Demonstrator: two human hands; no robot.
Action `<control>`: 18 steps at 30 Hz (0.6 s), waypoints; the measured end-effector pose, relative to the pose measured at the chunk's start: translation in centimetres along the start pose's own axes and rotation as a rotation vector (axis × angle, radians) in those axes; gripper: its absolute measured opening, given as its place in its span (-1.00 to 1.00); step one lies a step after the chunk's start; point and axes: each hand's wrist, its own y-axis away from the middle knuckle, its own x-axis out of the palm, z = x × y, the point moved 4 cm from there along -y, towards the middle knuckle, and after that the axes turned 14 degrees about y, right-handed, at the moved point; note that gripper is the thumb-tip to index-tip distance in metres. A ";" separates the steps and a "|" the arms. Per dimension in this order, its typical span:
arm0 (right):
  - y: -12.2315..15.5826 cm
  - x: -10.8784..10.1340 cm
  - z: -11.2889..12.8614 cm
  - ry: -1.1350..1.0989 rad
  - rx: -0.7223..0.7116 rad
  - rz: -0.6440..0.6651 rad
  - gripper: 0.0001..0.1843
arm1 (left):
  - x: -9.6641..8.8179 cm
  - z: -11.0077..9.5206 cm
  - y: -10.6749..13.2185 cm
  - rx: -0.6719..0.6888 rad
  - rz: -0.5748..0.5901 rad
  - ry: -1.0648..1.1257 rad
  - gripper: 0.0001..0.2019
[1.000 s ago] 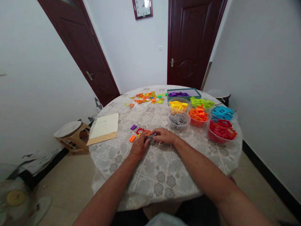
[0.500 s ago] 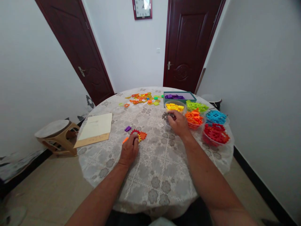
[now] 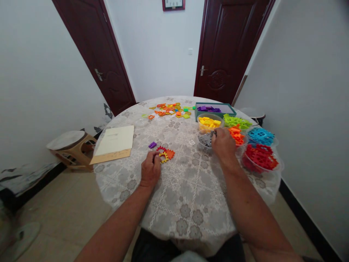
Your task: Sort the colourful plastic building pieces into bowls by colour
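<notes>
My left hand (image 3: 151, 169) rests on the lace tablecloth with its fingers curled, touching a small cluster of red, yellow and orange plastic pieces (image 3: 165, 155). A purple piece (image 3: 152, 145) lies just beyond it. My right hand (image 3: 224, 144) reaches over the clear bowl of grey pieces (image 3: 205, 139), fingers pinched at its rim on what looks like a grey piece. Bowls of yellow pieces (image 3: 208, 123), orange pieces (image 3: 236, 134), red pieces (image 3: 259, 156), blue pieces (image 3: 261, 135) and green pieces (image 3: 236, 120) stand around it.
A teal box with purple pieces (image 3: 212, 108) sits behind the bowls. Loose mixed pieces (image 3: 170, 110) are scattered at the far side of the round table (image 3: 188, 200). A booklet (image 3: 114, 143) lies at the left. A stool (image 3: 71, 147) stands on the floor at left.
My right hand lifted grey pieces from in front of me and carried them right to the grey bowl. My left hand stayed by the red and orange cluster. The view shifted.
</notes>
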 end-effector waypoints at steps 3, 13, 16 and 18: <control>0.4 0.1 0.7 0.071 -0.002 0.019 -0.75 | -0.9 0.8 -0.3 -0.077 -0.159 0.048 -0.77; 1.9 -0.9 4.8 -0.190 -0.321 -0.163 -0.76 | 0.4 1.2 -0.6 -0.022 -0.043 -0.233 -0.71; 3.3 -1.3 7.4 -0.288 -0.492 -0.087 -0.77 | 1.3 0.3 -0.3 -0.004 0.084 -0.430 -0.66; 4.4 -1.3 9.1 -0.319 -0.584 0.004 -0.76 | 1.4 0.0 -0.2 0.010 0.134 -0.494 -0.63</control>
